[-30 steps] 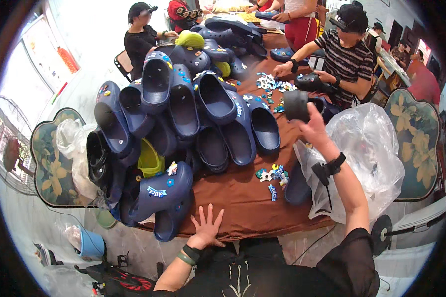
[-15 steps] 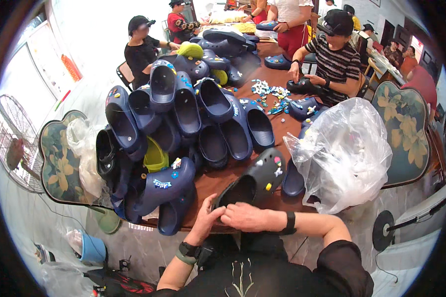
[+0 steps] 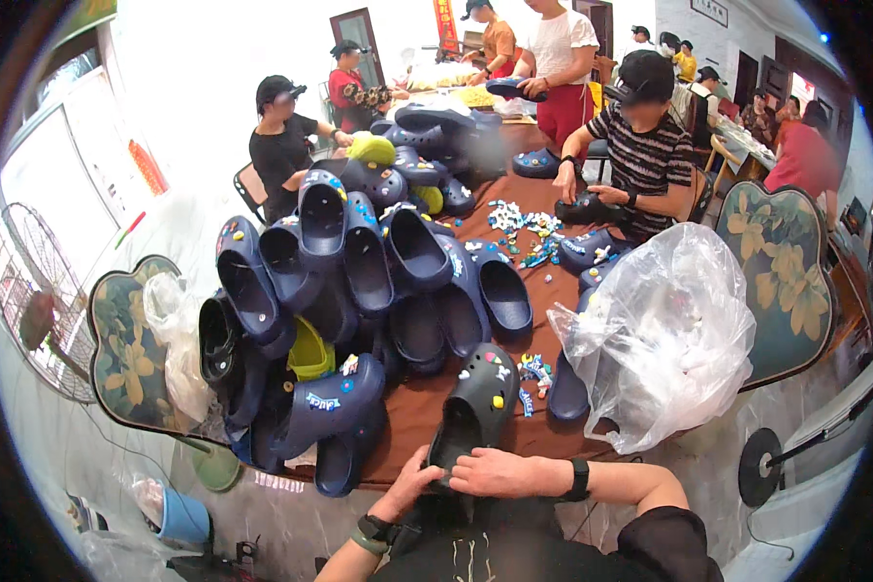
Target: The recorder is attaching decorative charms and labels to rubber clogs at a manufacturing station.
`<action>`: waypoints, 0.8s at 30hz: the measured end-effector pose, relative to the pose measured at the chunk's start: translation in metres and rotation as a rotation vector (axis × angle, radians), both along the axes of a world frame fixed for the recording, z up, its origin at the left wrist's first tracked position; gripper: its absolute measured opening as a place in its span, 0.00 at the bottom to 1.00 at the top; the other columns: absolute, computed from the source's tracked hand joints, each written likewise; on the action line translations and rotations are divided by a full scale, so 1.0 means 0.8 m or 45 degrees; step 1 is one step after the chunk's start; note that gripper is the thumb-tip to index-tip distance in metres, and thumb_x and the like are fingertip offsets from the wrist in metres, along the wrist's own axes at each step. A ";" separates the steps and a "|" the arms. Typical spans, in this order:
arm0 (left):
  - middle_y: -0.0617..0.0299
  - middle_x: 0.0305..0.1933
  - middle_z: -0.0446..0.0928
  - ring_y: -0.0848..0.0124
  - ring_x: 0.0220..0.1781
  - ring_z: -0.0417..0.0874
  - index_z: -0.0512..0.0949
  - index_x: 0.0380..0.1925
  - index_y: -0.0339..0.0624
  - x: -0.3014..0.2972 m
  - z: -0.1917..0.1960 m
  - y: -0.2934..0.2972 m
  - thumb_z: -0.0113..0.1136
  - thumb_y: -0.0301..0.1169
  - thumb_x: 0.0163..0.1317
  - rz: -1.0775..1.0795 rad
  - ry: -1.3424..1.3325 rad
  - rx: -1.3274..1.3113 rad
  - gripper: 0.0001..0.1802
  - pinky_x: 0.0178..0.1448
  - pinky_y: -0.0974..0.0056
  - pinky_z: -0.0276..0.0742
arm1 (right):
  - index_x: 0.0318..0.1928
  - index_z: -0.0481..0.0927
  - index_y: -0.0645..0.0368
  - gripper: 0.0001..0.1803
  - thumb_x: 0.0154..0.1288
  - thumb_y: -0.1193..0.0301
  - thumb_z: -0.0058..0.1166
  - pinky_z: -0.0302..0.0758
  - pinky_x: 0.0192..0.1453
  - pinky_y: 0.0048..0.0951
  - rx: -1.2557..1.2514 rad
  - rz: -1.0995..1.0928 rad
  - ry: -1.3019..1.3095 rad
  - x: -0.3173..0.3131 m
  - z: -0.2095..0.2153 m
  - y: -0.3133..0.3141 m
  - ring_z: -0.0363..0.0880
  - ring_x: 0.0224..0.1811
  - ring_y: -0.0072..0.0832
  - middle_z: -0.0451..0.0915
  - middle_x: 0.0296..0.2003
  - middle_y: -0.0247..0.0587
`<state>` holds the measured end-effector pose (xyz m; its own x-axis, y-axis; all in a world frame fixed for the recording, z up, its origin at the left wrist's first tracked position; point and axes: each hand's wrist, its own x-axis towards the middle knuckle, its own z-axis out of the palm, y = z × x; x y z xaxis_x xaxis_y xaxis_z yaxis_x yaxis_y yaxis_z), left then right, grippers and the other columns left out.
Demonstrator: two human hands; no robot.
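Head view, far left: a standing fan with a round wire cage (image 3: 37, 315) is above a light-blue plastic bucket (image 3: 184, 521) on the floor. Next comes a dark-green chair back with a pale leaf pattern (image 3: 118, 361), and a crumpled clear plastic bag (image 3: 175, 335) lies against it. A tall heap of navy-blue foam clogs (image 3: 367, 270) covers the left half of a table spread with brown cloth (image 3: 412, 425); a lime-green foam clog (image 3: 310, 353) is wedged among them.

At the front edge, the bare left hand (image 3: 409, 487) has its fingers closed on the left side of the heel of a black foam clog (image 3: 493, 381). This clog points its toe away from the person, opening upward, with small yellow and white charms on the toe. The bare right hand (image 3: 510, 473) has its fingers bent together over the heel rim from the right; their tips are partly hidden.

Just right of the toe lie small colourful charms (image 3: 535, 372). Farther back, a co-worker in a striped shirt (image 3: 645, 145) holds a dark clog (image 3: 587, 210). A large, clear, puffed plastic bag (image 3: 664, 339) stands at the table's right side.
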<state>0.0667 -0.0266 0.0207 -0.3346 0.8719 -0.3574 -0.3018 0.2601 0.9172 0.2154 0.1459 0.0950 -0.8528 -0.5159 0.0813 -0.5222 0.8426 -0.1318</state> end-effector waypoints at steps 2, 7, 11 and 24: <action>0.63 0.51 0.72 0.74 0.49 0.72 0.66 0.60 0.35 0.012 0.030 0.014 0.57 0.37 0.62 -0.071 0.037 -0.045 0.29 0.53 0.66 0.72 | 0.40 0.69 0.56 0.12 0.56 0.70 0.53 0.71 0.43 0.33 -0.100 -0.032 0.111 0.014 -0.012 0.011 0.74 0.43 0.32 0.72 0.36 0.36; 0.62 0.49 0.76 0.72 0.49 0.75 0.72 0.53 0.38 0.009 0.024 -0.002 0.48 0.42 0.71 -0.260 0.104 -0.011 0.20 0.54 0.63 0.73 | 0.43 0.69 0.57 0.12 0.59 0.70 0.51 0.73 0.45 0.34 -0.145 -0.017 -0.075 0.052 0.041 0.053 0.75 0.47 0.33 0.73 0.38 0.36; 0.45 0.42 0.81 0.45 0.41 0.82 0.77 0.42 0.39 -0.007 0.027 -0.100 0.47 0.45 0.71 -0.952 1.193 -0.713 0.20 0.47 0.48 0.75 | 0.37 0.71 0.55 0.09 0.55 0.70 0.53 0.71 0.42 0.30 0.032 -0.058 0.019 0.072 0.083 0.093 0.75 0.43 0.29 0.73 0.34 0.33; 0.51 0.40 0.82 0.53 0.38 0.84 0.79 0.39 0.44 0.019 -0.055 -0.343 0.57 0.35 0.64 -0.807 1.175 -1.288 0.09 0.44 0.49 0.78 | 0.37 0.75 0.50 0.11 0.51 0.73 0.57 0.72 0.44 0.37 0.206 -0.461 0.200 -0.004 0.046 0.338 0.79 0.43 0.33 0.78 0.32 0.31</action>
